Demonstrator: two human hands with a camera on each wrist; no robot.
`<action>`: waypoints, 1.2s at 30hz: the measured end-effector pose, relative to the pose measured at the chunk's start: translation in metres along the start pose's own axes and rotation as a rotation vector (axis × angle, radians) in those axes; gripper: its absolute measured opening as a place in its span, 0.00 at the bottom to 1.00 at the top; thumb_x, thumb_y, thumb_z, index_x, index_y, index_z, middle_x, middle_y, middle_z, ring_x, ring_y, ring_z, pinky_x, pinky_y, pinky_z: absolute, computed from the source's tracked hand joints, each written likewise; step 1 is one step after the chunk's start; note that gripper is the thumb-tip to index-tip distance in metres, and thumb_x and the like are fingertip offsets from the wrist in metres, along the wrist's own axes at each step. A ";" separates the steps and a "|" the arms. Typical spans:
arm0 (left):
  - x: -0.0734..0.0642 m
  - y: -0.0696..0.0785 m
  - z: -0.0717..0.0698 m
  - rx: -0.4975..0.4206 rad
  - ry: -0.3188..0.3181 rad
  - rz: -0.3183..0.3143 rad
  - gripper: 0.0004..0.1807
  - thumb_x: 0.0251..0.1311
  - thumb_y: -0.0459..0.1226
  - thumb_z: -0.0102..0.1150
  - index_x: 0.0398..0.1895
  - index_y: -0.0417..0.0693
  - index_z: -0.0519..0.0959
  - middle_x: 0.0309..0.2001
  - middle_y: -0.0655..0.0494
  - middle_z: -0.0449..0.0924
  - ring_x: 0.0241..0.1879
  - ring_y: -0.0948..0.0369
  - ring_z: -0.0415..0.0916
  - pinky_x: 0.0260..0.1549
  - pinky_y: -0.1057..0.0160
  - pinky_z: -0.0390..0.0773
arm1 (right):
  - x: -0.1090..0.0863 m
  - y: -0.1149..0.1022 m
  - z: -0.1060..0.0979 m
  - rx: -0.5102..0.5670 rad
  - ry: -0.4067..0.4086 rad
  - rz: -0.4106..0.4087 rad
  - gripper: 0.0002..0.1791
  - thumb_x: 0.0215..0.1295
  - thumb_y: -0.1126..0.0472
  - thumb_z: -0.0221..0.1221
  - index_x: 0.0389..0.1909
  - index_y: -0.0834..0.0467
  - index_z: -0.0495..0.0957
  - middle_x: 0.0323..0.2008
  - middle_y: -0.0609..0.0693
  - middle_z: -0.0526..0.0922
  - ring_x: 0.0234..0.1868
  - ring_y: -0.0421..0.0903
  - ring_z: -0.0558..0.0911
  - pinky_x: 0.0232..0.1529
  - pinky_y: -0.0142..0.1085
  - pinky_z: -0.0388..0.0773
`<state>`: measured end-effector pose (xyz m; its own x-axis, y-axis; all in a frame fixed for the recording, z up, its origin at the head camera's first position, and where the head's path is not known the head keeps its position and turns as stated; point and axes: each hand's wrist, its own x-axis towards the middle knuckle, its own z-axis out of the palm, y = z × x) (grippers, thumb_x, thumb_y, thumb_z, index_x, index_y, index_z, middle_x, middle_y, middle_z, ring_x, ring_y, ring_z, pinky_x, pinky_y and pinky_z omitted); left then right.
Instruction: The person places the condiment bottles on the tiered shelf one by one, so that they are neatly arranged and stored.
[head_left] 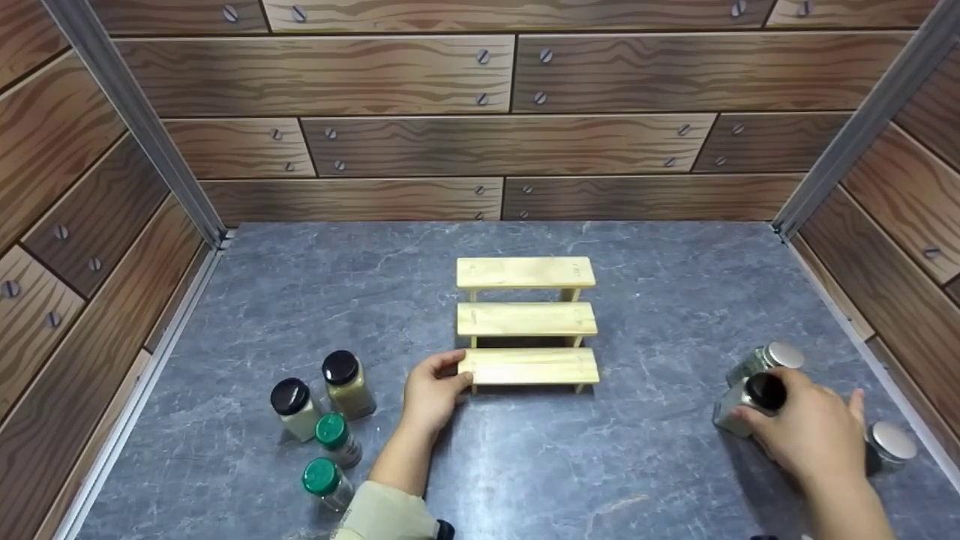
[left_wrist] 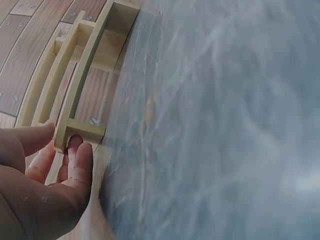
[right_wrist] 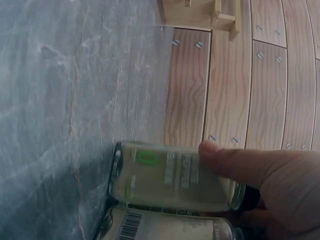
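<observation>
A three-tier wooden rack (head_left: 527,366) stands at the middle of the tabletop. My left hand (head_left: 433,397) pinches the left end of its lowest tier between thumb and fingers; the left wrist view shows fingertips by the support under that board (left_wrist: 82,131). Over on the right, my right hand (head_left: 814,427) grips a black-capped glass spice jar (head_left: 733,411). Its thumb presses the jar's printed side (right_wrist: 165,175) in the right wrist view, where a second jar with a barcode (right_wrist: 165,227) lies close alongside. A silver-capped jar (head_left: 780,355) is just behind the held one.
Another silver-capped jar (head_left: 892,444) stands right of my right hand. At left are two black-capped jars (head_left: 294,409) (head_left: 350,386) and two green-capped jars (head_left: 339,439) (head_left: 327,484). Wood-patterned walls (head_left: 420,75) enclose the grey marbled tabletop (head_left: 660,300) at back and sides.
</observation>
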<state>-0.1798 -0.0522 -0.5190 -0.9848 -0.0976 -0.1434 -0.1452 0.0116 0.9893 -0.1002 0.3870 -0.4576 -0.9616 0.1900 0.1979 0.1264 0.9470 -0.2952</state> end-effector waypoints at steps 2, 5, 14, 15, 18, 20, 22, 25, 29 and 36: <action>0.000 -0.001 0.000 -0.013 -0.002 -0.008 0.23 0.60 0.22 0.67 0.60 0.26 0.80 0.49 0.35 0.85 0.35 0.61 0.82 0.28 0.66 0.83 | 0.001 -0.002 0.001 0.008 0.024 -0.032 0.42 0.50 0.50 0.81 0.59 0.71 0.75 0.50 0.82 0.79 0.53 0.83 0.76 0.73 0.77 0.39; 0.000 -0.001 0.001 -0.022 -0.004 -0.014 0.23 0.60 0.22 0.67 0.60 0.26 0.80 0.49 0.36 0.85 0.35 0.61 0.82 0.28 0.66 0.83 | 0.001 -0.007 0.002 0.028 0.060 -0.061 0.42 0.47 0.50 0.83 0.56 0.71 0.77 0.48 0.81 0.81 0.51 0.82 0.77 0.74 0.74 0.44; -0.001 -0.001 0.001 -0.027 -0.009 -0.019 0.23 0.61 0.21 0.66 0.61 0.26 0.79 0.49 0.35 0.85 0.36 0.60 0.82 0.29 0.66 0.84 | 0.001 -0.029 0.010 0.262 0.318 -0.084 0.36 0.39 0.63 0.86 0.51 0.69 0.82 0.47 0.73 0.85 0.46 0.71 0.84 0.50 0.53 0.79; -0.001 -0.001 0.001 -0.027 -0.011 -0.019 0.23 0.61 0.21 0.67 0.61 0.26 0.79 0.50 0.35 0.85 0.36 0.60 0.82 0.29 0.65 0.84 | 0.002 -0.032 0.011 0.307 0.330 -0.069 0.36 0.38 0.65 0.86 0.51 0.69 0.83 0.46 0.71 0.86 0.45 0.62 0.86 0.51 0.44 0.80; -0.001 0.000 0.001 -0.025 -0.017 -0.017 0.24 0.62 0.22 0.67 0.62 0.26 0.79 0.50 0.35 0.85 0.37 0.60 0.82 0.30 0.65 0.84 | 0.004 -0.041 0.015 0.474 0.322 0.000 0.35 0.38 0.70 0.85 0.52 0.68 0.85 0.43 0.59 0.88 0.42 0.36 0.84 0.46 0.20 0.75; -0.001 0.000 0.000 -0.025 -0.021 -0.016 0.24 0.62 0.22 0.67 0.62 0.26 0.79 0.50 0.35 0.84 0.37 0.60 0.82 0.30 0.65 0.84 | 0.009 -0.047 0.016 0.616 0.300 0.032 0.35 0.40 0.75 0.84 0.54 0.69 0.85 0.42 0.47 0.86 0.42 0.24 0.80 0.46 0.15 0.76; -0.001 -0.001 -0.001 -0.030 -0.024 -0.017 0.24 0.62 0.23 0.67 0.62 0.26 0.79 0.51 0.35 0.84 0.37 0.59 0.83 0.31 0.64 0.84 | 0.014 -0.054 0.017 0.739 0.271 0.032 0.35 0.41 0.79 0.81 0.57 0.71 0.83 0.42 0.38 0.83 0.42 0.21 0.81 0.46 0.18 0.79; 0.000 -0.003 -0.003 -0.049 -0.034 -0.023 0.24 0.63 0.23 0.67 0.63 0.27 0.79 0.52 0.35 0.84 0.38 0.59 0.83 0.31 0.64 0.84 | 0.024 -0.067 0.016 0.851 0.222 0.004 0.37 0.43 0.84 0.77 0.60 0.74 0.80 0.44 0.31 0.82 0.47 0.24 0.82 0.49 0.22 0.80; 0.002 -0.006 -0.004 -0.096 -0.051 -0.036 0.24 0.63 0.23 0.67 0.63 0.27 0.79 0.53 0.34 0.84 0.38 0.59 0.83 0.32 0.64 0.85 | 0.038 -0.087 0.012 0.933 0.170 -0.025 0.35 0.44 0.85 0.75 0.58 0.76 0.79 0.45 0.30 0.85 0.48 0.28 0.84 0.50 0.24 0.81; 0.003 -0.010 -0.003 -0.136 -0.056 -0.023 0.25 0.62 0.22 0.67 0.63 0.26 0.78 0.53 0.33 0.84 0.38 0.59 0.83 0.34 0.64 0.85 | 0.073 -0.141 0.007 0.951 0.198 -0.145 0.32 0.42 0.82 0.78 0.54 0.72 0.83 0.44 0.39 0.88 0.47 0.34 0.86 0.53 0.26 0.82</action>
<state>-0.1808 -0.0557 -0.5289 -0.9857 -0.0405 -0.1638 -0.1576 -0.1251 0.9795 -0.1896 0.2657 -0.4078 -0.8830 0.2107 0.4194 -0.3221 0.3778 -0.8680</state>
